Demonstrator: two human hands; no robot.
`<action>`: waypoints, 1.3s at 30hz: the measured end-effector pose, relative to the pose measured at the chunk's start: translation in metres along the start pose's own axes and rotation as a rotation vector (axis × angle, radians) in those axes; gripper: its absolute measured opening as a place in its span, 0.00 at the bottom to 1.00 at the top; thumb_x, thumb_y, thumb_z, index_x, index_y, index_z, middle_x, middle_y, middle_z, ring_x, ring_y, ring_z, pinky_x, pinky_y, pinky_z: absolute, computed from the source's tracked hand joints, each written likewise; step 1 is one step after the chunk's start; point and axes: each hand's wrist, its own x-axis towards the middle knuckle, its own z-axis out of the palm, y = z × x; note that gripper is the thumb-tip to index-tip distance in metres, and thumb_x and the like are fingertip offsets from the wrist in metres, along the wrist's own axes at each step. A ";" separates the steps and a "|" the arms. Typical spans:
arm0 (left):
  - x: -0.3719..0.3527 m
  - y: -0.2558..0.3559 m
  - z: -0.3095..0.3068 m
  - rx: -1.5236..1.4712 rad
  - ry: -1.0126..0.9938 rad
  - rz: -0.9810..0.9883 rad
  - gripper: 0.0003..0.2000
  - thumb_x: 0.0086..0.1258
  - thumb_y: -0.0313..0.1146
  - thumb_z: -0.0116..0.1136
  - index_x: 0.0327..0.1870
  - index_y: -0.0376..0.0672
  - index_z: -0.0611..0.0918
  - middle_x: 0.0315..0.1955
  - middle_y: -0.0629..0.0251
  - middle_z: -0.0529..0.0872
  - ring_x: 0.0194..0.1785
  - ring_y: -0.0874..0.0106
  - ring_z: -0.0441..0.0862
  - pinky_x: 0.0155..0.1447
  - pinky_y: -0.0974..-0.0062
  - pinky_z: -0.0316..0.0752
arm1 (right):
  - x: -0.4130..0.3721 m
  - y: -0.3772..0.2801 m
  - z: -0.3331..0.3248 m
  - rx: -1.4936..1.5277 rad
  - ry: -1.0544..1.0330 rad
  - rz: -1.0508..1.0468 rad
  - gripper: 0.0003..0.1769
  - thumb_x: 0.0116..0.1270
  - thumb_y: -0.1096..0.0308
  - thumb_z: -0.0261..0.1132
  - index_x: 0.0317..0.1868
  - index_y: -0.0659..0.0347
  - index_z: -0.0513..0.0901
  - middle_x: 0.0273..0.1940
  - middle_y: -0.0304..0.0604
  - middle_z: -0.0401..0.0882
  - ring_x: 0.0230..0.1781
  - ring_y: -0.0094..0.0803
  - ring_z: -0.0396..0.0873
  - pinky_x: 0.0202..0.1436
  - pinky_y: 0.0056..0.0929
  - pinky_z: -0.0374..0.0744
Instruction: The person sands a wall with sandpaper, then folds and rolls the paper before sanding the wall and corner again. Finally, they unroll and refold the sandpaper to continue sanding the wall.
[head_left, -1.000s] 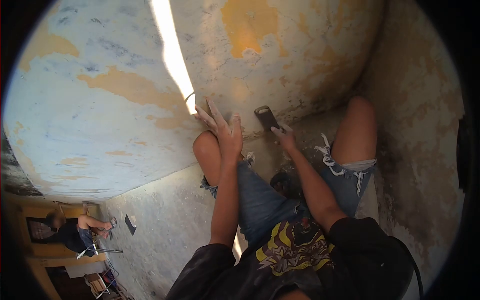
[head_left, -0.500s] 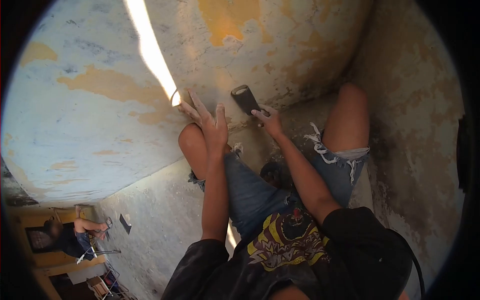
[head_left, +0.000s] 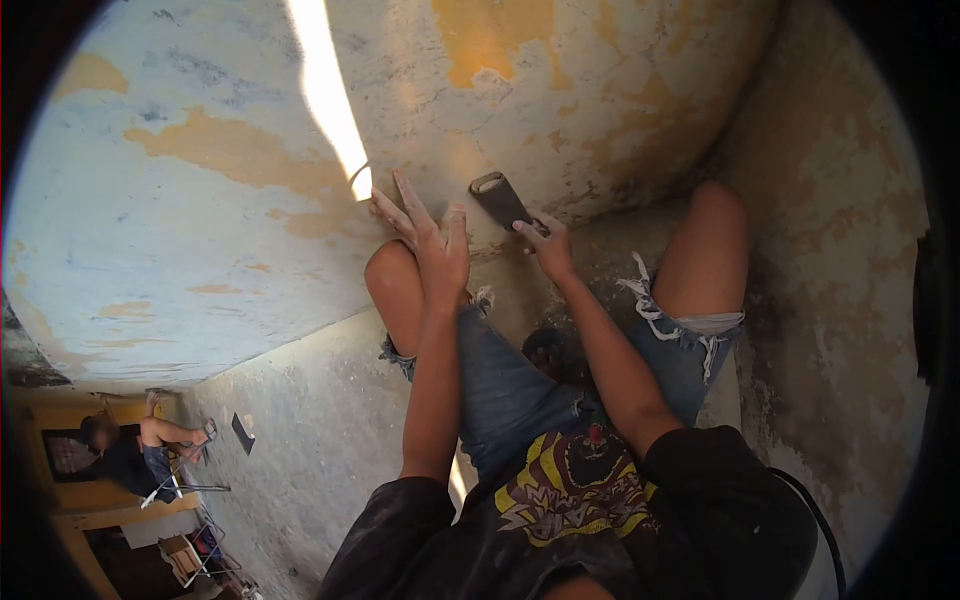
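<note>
My right hand (head_left: 547,246) is closed on the near end of a folded piece of sandpaper (head_left: 500,203), dark outside with a paler inner side showing at its far end. The sandpaper is held close to the worn wall (head_left: 450,120); whether it touches cannot be told. To the left, my left hand (head_left: 435,240) is open above my knee, its fingers spread towards the wall and dusty at the tips. Nothing is in it.
Yellow patches show through the wall's pale paint, and a bright strip of sunlight (head_left: 330,90) crosses it. A second wall (head_left: 830,250) stands at right. On the floor (head_left: 310,440) lies a flat black piece (head_left: 243,433). Another person (head_left: 135,455) sits at far left.
The view has shifted slightly. My right hand has tilted the sandpaper a little more to the left. My left hand stays spread near the wall.
</note>
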 end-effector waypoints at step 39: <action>0.000 0.004 -0.004 0.006 -0.002 0.026 0.45 0.71 0.37 0.61 0.83 0.47 0.46 0.80 0.41 0.27 0.81 0.34 0.25 0.80 0.38 0.34 | -0.010 0.009 -0.007 -0.019 0.079 0.187 0.26 0.64 0.59 0.77 0.57 0.66 0.84 0.32 0.29 0.77 0.28 0.15 0.74 0.27 0.19 0.78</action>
